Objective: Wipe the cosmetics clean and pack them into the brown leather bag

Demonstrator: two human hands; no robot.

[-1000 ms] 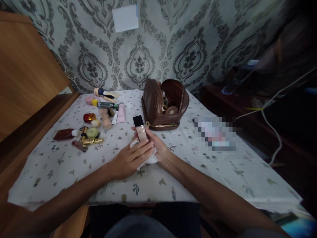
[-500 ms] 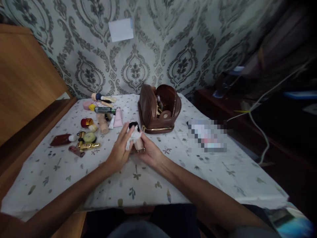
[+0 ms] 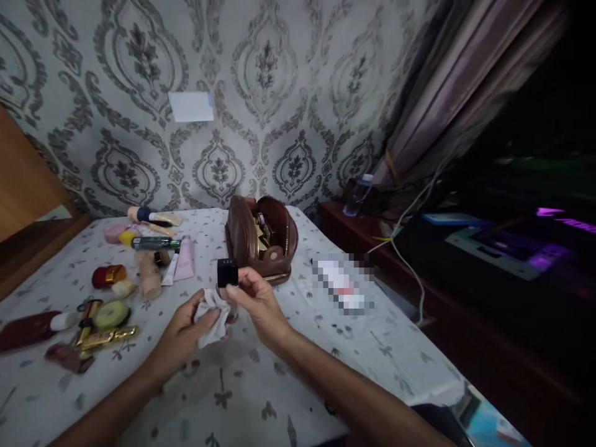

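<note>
My right hand (image 3: pixel 258 304) holds a small pink bottle with a square black cap (image 3: pixel 228 273) upright above the table. My left hand (image 3: pixel 186 332) presses a crumpled white tissue (image 3: pixel 212 316) against the bottle's lower body, which is mostly hidden by the tissue and my fingers. Just behind the bottle stands an open brown leather cosmetic bag (image 3: pixel 261 239) with several items inside.
Several cosmetics lie on the floral tablecloth (image 3: pixel 354 347) at the left: a pink tube (image 3: pixel 185 268), a red jar (image 3: pixel 108 275), gold tubes (image 3: pixel 105 337), brushes (image 3: pixel 153 216). A blurred flat item (image 3: pixel 343 287) lies right of the bag. A dark side shelf with cables and a water bottle (image 3: pixel 358 194) is at the right.
The view has swung to the right. The bottle has been lifted and stands upright in my right hand, while my left hand with the tissue has moved onto its lower part.
</note>
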